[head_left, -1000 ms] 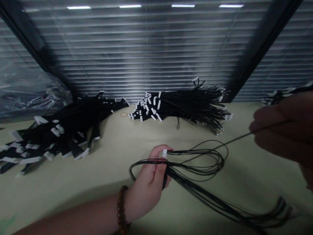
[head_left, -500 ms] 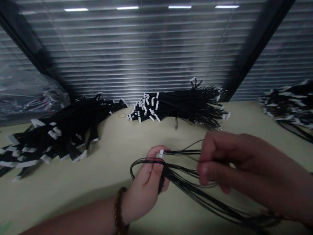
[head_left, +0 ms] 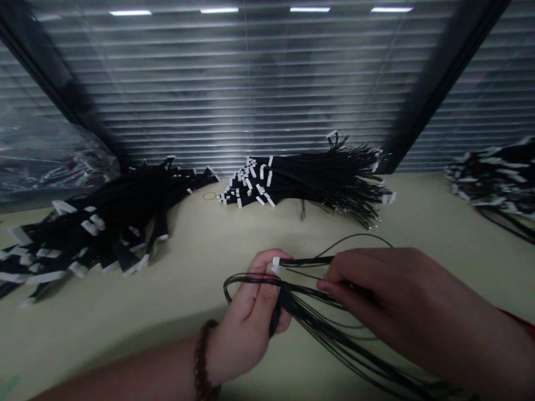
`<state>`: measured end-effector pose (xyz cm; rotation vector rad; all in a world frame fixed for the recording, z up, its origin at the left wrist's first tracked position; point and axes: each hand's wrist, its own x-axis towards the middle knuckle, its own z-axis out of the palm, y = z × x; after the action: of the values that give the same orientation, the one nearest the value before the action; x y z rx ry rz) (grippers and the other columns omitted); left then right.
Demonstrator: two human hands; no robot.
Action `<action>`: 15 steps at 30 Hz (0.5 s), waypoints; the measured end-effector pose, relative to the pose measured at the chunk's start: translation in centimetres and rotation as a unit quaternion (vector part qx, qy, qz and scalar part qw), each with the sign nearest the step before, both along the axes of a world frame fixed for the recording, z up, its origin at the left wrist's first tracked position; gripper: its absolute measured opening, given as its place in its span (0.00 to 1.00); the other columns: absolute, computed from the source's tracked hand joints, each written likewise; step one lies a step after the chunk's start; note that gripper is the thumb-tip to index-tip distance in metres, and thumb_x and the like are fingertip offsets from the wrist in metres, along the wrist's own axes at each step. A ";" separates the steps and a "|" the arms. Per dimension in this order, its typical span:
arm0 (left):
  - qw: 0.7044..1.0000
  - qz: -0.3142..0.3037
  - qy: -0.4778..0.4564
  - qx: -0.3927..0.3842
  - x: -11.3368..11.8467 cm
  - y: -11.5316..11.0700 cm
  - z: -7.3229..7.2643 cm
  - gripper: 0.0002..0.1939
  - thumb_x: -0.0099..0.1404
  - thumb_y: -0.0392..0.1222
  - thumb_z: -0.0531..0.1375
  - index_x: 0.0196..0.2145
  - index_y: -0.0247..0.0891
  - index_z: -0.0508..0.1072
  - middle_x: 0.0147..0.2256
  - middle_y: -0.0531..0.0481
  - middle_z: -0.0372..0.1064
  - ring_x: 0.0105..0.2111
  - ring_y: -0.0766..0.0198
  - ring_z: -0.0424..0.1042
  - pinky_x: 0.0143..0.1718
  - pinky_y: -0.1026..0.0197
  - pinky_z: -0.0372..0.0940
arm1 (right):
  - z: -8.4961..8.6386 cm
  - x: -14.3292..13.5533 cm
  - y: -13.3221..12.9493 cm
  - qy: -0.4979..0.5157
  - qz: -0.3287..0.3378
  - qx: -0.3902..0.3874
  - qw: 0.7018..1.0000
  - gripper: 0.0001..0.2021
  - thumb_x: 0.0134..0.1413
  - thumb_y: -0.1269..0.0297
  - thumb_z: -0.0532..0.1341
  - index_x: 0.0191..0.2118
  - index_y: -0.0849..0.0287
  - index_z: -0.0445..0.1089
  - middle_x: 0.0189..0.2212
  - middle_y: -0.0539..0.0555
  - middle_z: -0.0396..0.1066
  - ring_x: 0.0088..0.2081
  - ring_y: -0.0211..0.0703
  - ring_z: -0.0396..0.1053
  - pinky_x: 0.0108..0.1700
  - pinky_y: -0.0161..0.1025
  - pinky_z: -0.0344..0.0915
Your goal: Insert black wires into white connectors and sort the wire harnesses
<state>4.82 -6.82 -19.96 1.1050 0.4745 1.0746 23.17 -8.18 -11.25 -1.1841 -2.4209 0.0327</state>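
My left hand (head_left: 254, 312) is closed around a bundle of thin black wires (head_left: 317, 320) and pinches a small white connector (head_left: 276, 264) between thumb and forefinger. Some wires loop back over the thumb; the rest trail down to the lower right. Several black wires run from the connector toward my right hand (head_left: 388, 301). Its thumb and forefinger are pinched on a single black wire (head_left: 305, 274), whose end lies close to the connector. One loose wire (head_left: 359, 235) arcs above the right hand. The right hand's other fingers are mostly hidden behind its back.
Behind my hands lies a pile of black wires with white connectors (head_left: 309, 178). Another such pile (head_left: 121, 211) is at left, a third (head_left: 497, 175) at far right. A rubber band (head_left: 209, 196), a clear plastic bag (head_left: 54, 156) and window blinds (head_left: 251, 83) are at the back.
My right hand has moved left and turned palm-down, its fingertips now closer to the connector. One wire now arcs up over it. The left hand has hardly moved.
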 end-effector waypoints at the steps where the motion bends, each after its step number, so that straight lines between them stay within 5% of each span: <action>1: 1.000 -0.002 -0.003 0.005 0.0 0.0 0.0 0.12 0.71 0.50 0.49 0.48 0.44 0.58 0.19 0.63 0.48 0.15 0.75 0.44 0.15 0.73 0.45 | 0.0 0.0 0.0 0.001 0.000 0.002 1.000 0.10 0.58 0.71 0.56 0.25 0.58 0.65 0.20 0.47 0.66 0.21 0.36 0.61 0.24 0.34 0.51; 15: 0.998 0.012 0.059 0.007 0.1 -0.4 0.1 0.12 0.72 0.50 0.48 0.48 0.43 0.57 0.21 0.61 0.49 0.19 0.73 0.47 0.19 0.70 0.46 | -0.5 0.1 -0.2 -0.050 0.029 0.075 0.995 0.12 0.60 0.74 0.50 0.28 0.57 0.65 0.22 0.49 0.64 0.21 0.38 0.59 0.25 0.37 0.49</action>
<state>4.93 -7.19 -19.89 1.1811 0.5754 1.0382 23.22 -8.41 -11.73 -1.0716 -2.4955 -0.1922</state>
